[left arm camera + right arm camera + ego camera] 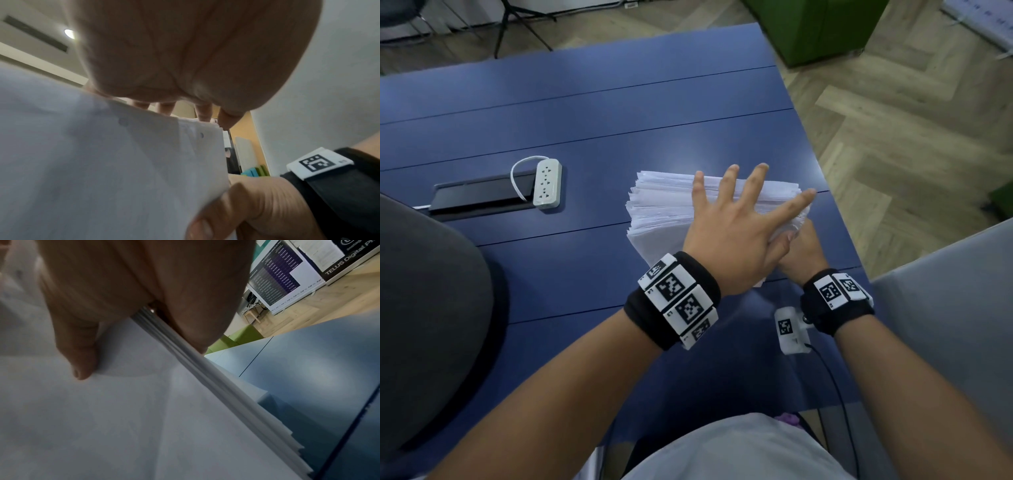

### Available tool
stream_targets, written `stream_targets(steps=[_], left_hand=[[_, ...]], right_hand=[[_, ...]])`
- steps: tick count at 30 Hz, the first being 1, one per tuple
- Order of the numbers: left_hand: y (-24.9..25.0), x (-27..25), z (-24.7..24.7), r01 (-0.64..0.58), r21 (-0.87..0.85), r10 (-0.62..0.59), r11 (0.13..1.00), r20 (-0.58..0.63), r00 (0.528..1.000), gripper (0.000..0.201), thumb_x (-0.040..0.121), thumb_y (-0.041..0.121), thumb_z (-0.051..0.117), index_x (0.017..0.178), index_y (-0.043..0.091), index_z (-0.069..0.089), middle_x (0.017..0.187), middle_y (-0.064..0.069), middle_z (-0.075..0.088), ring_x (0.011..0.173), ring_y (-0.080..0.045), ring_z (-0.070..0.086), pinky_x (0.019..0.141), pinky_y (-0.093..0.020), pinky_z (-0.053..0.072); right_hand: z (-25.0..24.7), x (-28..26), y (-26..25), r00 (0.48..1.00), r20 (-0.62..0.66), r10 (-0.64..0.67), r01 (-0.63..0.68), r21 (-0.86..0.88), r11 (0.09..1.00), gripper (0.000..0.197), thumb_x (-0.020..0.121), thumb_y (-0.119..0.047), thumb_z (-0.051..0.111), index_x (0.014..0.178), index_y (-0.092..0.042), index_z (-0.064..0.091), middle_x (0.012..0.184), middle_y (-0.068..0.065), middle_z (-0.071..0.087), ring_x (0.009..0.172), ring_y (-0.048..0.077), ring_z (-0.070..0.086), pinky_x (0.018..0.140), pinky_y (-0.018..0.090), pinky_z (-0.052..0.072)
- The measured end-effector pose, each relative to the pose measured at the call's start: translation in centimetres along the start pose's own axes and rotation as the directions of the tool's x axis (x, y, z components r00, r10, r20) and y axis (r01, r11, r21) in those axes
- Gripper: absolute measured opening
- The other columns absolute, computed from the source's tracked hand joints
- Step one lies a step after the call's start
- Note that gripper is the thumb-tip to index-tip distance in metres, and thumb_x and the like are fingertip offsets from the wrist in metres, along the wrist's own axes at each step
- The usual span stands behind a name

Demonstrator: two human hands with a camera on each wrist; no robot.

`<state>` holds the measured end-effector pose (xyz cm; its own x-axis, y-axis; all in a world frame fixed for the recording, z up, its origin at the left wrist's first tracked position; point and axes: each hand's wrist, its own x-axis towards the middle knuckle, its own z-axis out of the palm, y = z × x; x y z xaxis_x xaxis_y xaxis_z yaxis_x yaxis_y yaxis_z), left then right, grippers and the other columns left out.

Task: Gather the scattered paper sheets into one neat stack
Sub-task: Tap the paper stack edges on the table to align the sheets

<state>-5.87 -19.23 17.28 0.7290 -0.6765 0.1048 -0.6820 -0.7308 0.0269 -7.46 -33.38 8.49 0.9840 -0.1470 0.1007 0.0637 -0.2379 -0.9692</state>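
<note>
A thick stack of white paper sheets (659, 214) stands tilted on its long edge on the blue table (585, 137); its sheet edges are slightly uneven. My left hand (736, 216) lies flat against the near face, fingers spread and straight, tips reaching over the top edge. My right hand (799, 251) grips the stack's right end, partly hidden under the left hand. In the left wrist view the paper (92, 162) fills the left, with the right hand (246, 206) beside it. In the right wrist view the thumb (81, 356) presses the paper (102, 426).
A white power strip (546, 183) lies beside a black cable hatch (479, 198) at the left of the table. A dark grey chair back (424, 308) is at the near left, a grey surface (945, 308) at the near right. The table's right edge runs close past the stack.
</note>
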Motion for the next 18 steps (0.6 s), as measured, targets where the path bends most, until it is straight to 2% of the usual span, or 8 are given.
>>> stream_targets(steps=[5, 9, 11, 13, 14, 15, 16, 18], left_hand=[[0.5, 0.0, -0.2, 0.014, 0.028, -0.016, 1.000, 0.058, 0.998, 0.061, 0.096, 0.064, 0.031, 0.151, 0.058, 0.006, 0.161, -0.009, 0.028, 0.146, -0.046, 0.023, 0.102, -0.083, 0.011], [-0.8, -0.1, -1.2, 0.096, -0.093, -0.099, 0.991, -0.033, 0.995, 0.067, 0.093, 0.069, 0.030, 0.154, 0.054, 0.008, 0.161, -0.007, 0.027, 0.150, -0.038, 0.019, 0.107, -0.079, 0.012], [-3.7, -0.5, -1.6, 0.222, -0.261, -0.274, 0.939, -0.184, 0.944, 0.070, 0.091, 0.070, 0.033, 0.155, 0.049, 0.015, 0.159, -0.004, 0.031, 0.151, -0.033, 0.020, 0.113, -0.074, 0.011], [-7.5, -1.7, -1.1, 0.294, -0.441, -0.449, 0.848, -0.302, 0.841, 0.070, 0.092, 0.068, 0.037, 0.155, 0.041, 0.024, 0.157, 0.000, 0.036, 0.150, -0.027, 0.026, 0.118, -0.068, 0.012], [-9.7, -2.6, -0.3, 0.285, -0.590, -0.542, 0.756, -0.319, 0.778, 0.070, 0.092, 0.065, 0.039, 0.155, 0.036, 0.027, 0.155, 0.005, 0.037, 0.148, -0.022, 0.030, 0.120, -0.064, 0.017], [-11.8, -3.4, 0.8, 0.255, -0.770, -0.652, 0.586, -0.261, 0.711, 0.072, 0.091, 0.061, 0.042, 0.155, 0.031, 0.030, 0.155, 0.009, 0.037, 0.147, -0.016, 0.034, 0.121, -0.058, 0.021], [-13.1, -4.0, 1.9, 0.207, -0.921, -0.740, 0.331, -0.117, 0.663, 0.076, 0.088, 0.061, 0.041, 0.155, 0.028, 0.032, 0.155, 0.009, 0.039, 0.145, -0.012, 0.037, 0.122, -0.052, 0.023], [-14.0, -4.6, 3.8, 0.120, -0.981, -0.705, -0.154, 0.194, 0.682, 0.085, 0.080, 0.068, 0.041, 0.153, 0.025, 0.037, 0.153, 0.000, 0.046, 0.141, -0.016, 0.045, 0.123, -0.046, 0.025]], right_hand=[[0.2, -0.4, -0.2, 1.000, 0.005, -0.003, 0.003, 0.038, 0.999, 0.044, 0.090, 0.009, 0.063, 0.110, -0.030, 0.056, 0.098, -0.020, 0.062, 0.090, -0.024, 0.059, 0.077, -0.002, 0.043], [-0.5, -0.9, 0.5, 0.998, 0.002, 0.060, -0.060, 0.144, 0.988, 0.044, 0.074, -0.008, 0.083, 0.102, -0.039, 0.071, 0.096, -0.013, 0.076, 0.092, -0.001, 0.069, 0.081, 0.019, 0.055], [-0.7, -1.2, 1.2, 0.995, -0.003, 0.097, -0.095, 0.169, 0.981, 0.055, 0.067, 0.002, 0.090, 0.101, -0.038, 0.073, 0.098, -0.013, 0.077, 0.095, 0.007, 0.072, 0.087, 0.030, 0.059], [-0.6, -1.2, 1.6, 0.994, -0.002, 0.110, -0.109, 0.146, 0.983, 0.052, 0.067, 0.006, 0.089, 0.100, -0.030, 0.072, 0.098, -0.012, 0.078, 0.095, 0.009, 0.073, 0.087, 0.030, 0.059], [-0.6, -1.2, 1.8, 0.994, -0.009, 0.106, -0.104, 0.138, 0.985, 0.051, 0.067, 0.007, 0.089, 0.099, -0.028, 0.071, 0.097, -0.013, 0.078, 0.094, 0.008, 0.073, 0.086, 0.028, 0.058], [-0.5, -1.1, 2.0, 0.994, -0.021, 0.110, -0.106, 0.134, 0.985, 0.050, 0.067, 0.008, 0.088, 0.097, -0.028, 0.070, 0.095, -0.015, 0.078, 0.092, 0.005, 0.073, 0.084, 0.024, 0.057], [-0.4, -1.1, 2.0, 0.992, -0.031, 0.121, -0.116, 0.132, 0.984, 0.051, 0.067, 0.010, 0.087, 0.095, -0.029, 0.069, 0.092, -0.018, 0.077, 0.089, 0.000, 0.072, 0.082, 0.020, 0.056], [0.0, -1.1, 2.2, 0.989, -0.036, 0.143, -0.136, 0.140, 0.981, 0.053, 0.067, 0.012, 0.086, 0.095, -0.029, 0.067, 0.087, -0.022, 0.075, 0.085, -0.007, 0.069, 0.079, 0.012, 0.053]])
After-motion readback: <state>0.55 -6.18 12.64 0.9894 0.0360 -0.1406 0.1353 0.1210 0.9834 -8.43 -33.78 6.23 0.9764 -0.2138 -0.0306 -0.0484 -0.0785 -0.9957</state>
